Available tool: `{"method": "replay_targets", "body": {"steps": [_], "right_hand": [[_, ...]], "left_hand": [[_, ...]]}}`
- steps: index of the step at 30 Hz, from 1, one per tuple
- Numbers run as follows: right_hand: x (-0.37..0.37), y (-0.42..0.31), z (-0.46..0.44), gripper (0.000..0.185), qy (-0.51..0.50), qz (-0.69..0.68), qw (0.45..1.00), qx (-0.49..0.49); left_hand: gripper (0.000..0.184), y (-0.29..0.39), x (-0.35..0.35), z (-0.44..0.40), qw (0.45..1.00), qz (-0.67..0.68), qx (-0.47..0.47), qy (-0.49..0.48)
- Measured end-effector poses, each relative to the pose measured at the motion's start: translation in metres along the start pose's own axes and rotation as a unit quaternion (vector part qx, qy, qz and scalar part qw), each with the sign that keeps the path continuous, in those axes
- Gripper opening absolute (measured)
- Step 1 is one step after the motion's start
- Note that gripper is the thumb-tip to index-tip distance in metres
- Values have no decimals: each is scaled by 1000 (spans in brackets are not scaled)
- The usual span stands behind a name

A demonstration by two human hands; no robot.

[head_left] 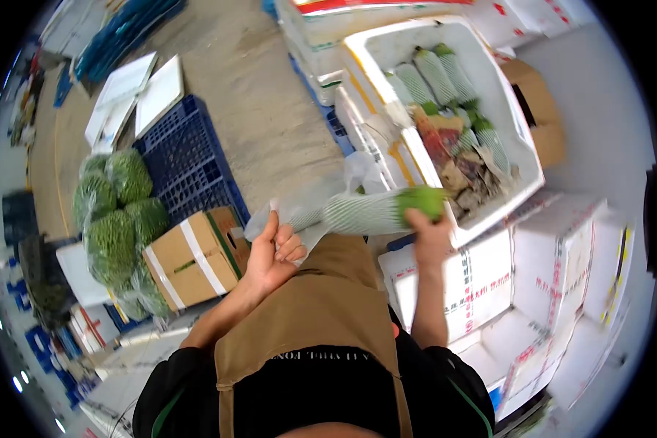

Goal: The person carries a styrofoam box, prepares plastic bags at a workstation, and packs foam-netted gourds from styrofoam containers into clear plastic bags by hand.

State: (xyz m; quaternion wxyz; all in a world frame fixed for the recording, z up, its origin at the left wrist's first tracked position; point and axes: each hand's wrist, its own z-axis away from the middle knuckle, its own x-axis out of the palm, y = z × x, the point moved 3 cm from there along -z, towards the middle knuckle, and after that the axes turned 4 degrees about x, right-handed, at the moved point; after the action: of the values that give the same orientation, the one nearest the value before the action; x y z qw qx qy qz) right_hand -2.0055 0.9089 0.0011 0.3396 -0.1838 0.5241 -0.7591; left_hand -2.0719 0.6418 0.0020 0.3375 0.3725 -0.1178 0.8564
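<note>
My right hand [431, 237] grips the bare end of a long green fruit [420, 203], whose body is covered by a white foam net [361, 214]. The fruit lies level in front of my apron, its covered end pointing left. A clear plastic bag [299, 201] spreads between my hands, with another net-covered piece visible through it. My left hand [274, 252] has its fingers curled at the bag's edge, one digit pointing up. To the right, an open white foam box [387, 66] holds several net-covered green fruits [438, 77] and crumpled brown paper [460, 179].
On the left are a blue plastic pallet [190, 157], bags of green vegetables [117, 226] and a taped cardboard carton [197, 259]. White foam lids [157, 95] lie behind. White foam boxes [474, 285] with red print stand at right, close to my right arm.
</note>
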Motion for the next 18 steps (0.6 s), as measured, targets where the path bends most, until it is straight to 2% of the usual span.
{"method": "replay_targets", "body": {"steps": [1,2,3,5,6,7,8,9,11,12,13,14,16,17,18], "right_hand": [[15,35,6,39,-47,-70,996,19],[27,70,13,37,-56,-135,986,80],[42,110,17,36,-51,-271,952,132],[64,165,27,34,-74,-421,879,212],[76,198,33,29,-101,-466,833,280],[83,219,40,29,-141,-455,821,314],[90,244,44,29,-179,-421,839,296],[91,276,47,33,-251,-329,867,279],[62,280,59,32,-325,-72,933,133],[44,282,66,32,-345,64,934,64],[20,292,65,39,-373,245,890,98],[-10,302,64,46,-388,416,812,135],[-89,294,89,45,-248,567,760,198],[-128,270,112,43,-154,573,769,239],[-164,283,127,43,-108,575,766,265]], "left_hand": [[25,-4,10,6,1000,-20,-12,4],[26,-7,18,14,999,-45,-22,-15],[27,-10,22,24,996,-68,-33,-35],[31,-22,35,43,991,-96,-57,-76],[33,-28,45,52,988,-102,-69,-98],[36,-36,54,58,984,-107,-78,-121],[39,-44,63,64,977,-116,-94,-150],[41,-52,70,69,970,-123,-109,-178],[53,-72,86,82,958,-163,-113,-206],[55,-80,91,89,950,-167,-141,-223],[57,-87,96,94,940,-171,-169,-240],[60,-96,101,101,930,-174,-198,-256],[71,-120,113,119,913,-195,-231,-275],[73,-132,120,129,896,-215,-250,-298],[75,-141,126,140,878,-234,-268,-321]]}}
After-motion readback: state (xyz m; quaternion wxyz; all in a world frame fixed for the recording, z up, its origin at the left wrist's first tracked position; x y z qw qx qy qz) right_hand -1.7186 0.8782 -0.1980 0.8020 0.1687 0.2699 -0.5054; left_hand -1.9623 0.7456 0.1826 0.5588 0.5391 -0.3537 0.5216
